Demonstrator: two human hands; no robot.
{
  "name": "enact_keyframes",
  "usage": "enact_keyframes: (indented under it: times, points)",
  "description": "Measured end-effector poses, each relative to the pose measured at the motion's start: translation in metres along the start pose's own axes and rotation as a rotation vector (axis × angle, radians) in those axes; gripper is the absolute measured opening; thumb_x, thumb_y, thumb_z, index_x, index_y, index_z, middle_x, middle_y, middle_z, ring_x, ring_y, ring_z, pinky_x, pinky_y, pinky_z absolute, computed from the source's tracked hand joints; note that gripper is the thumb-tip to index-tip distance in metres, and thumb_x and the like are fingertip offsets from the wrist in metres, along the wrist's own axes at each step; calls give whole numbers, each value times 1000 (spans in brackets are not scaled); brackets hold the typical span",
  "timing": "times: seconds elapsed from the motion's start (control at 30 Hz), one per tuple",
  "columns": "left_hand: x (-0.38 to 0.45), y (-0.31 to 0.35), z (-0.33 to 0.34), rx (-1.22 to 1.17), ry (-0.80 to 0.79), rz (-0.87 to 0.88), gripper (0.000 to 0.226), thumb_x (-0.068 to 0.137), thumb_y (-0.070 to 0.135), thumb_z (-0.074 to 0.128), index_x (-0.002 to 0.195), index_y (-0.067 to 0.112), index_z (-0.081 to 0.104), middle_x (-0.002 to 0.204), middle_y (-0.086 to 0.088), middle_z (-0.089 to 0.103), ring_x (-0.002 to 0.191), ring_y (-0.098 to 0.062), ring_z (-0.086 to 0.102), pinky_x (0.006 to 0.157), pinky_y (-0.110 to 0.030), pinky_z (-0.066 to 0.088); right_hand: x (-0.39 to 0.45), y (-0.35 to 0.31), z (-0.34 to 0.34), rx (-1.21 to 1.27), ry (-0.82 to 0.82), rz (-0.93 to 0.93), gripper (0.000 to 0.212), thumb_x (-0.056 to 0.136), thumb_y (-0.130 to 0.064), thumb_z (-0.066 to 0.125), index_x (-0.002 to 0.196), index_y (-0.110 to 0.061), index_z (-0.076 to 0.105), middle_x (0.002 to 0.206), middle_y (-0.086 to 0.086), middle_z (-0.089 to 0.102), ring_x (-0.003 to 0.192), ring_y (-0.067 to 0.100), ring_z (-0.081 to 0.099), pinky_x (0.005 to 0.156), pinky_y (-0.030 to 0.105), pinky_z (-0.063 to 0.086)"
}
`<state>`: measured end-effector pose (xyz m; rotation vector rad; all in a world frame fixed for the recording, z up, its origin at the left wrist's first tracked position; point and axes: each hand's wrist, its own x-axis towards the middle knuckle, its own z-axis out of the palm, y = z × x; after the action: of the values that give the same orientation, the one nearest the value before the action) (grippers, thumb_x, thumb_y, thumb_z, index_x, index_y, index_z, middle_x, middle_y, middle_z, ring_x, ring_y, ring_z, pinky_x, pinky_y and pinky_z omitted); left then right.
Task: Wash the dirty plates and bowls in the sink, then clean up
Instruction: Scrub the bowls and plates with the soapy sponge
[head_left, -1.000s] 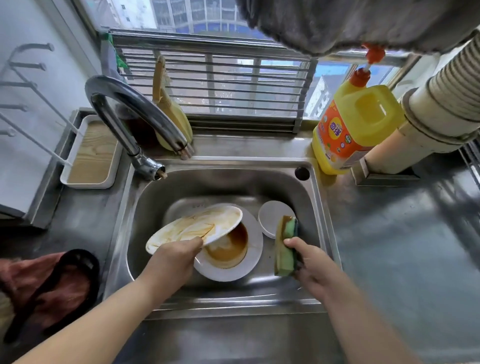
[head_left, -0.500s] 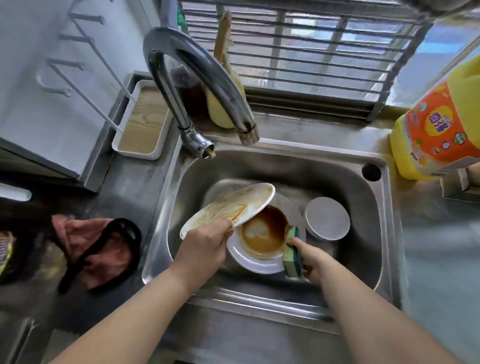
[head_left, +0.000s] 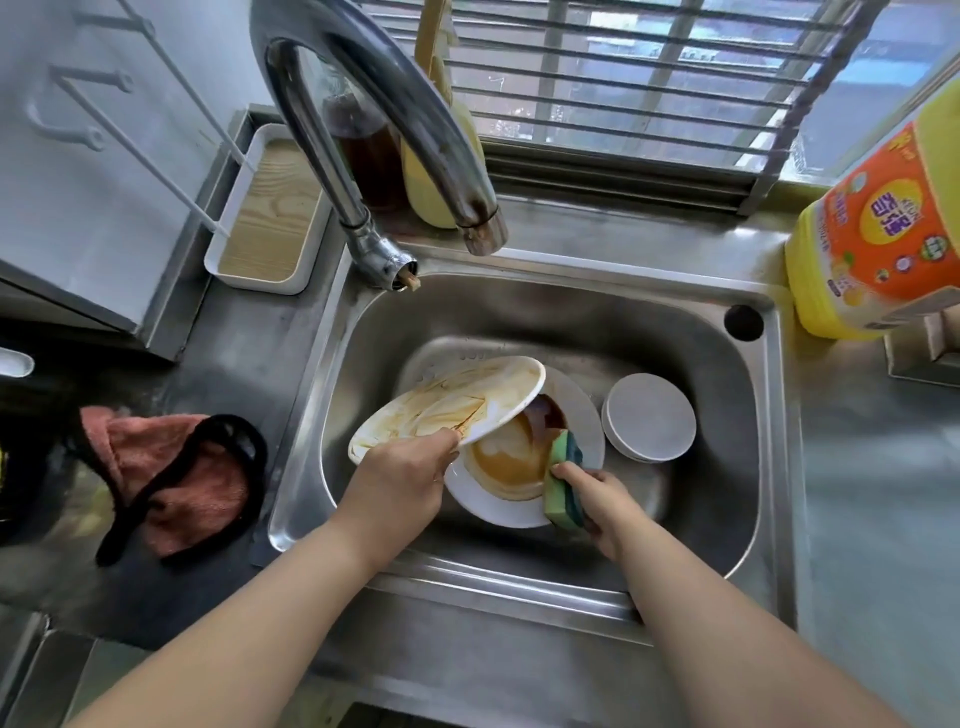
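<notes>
Stainless sink: sauce-smeared plate pinched at its near rim by left hand, tilted over a second plate; sponge gripped by right hand. Risk: greasy rim slipped, plates chipped.

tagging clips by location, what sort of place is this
Most likely a home kitchen, at the sink by a barred window: a steel sink under a curved faucet, stained plates in the basin, and a dish soap jug on the counter.
</notes>
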<state>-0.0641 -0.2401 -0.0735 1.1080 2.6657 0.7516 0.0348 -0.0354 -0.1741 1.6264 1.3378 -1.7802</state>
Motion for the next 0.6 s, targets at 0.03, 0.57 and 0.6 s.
enact_keyframes:
  times: [0.03, 0.57, 0.6]
  points:
    - [0, 0, 0, 3, -4, -5, 16, 78, 6, 55, 82, 3, 69, 68, -9, 70, 58, -26, 67, 47, -33, 56, -1, 0, 1, -16, 5, -21, 58, 77, -34, 76, 123, -10, 50, 107, 10, 63, 94, 26, 64, 83, 41, 56]
    - [-4, -2, -9, 1, -35, -2, 19, 73, 3, 56, 86, 4, 70, 73, -9, 72, 61, -26, 70, 54, -34, 59, -12, -8, 24, -359, 192, -239, 52, 68, -42, 75, 108, -14, 57, 102, 4, 63, 88, 19, 62, 71, 29, 51]
    - [-4, -1, -10, 5, -29, -7, 19, 72, 3, 58, 86, 4, 71, 74, -9, 73, 62, -26, 70, 54, -33, 59, -14, -9, 26, -393, 210, -250, 53, 68, -44, 75, 108, -14, 57, 106, 5, 60, 89, 19, 60, 70, 28, 49]
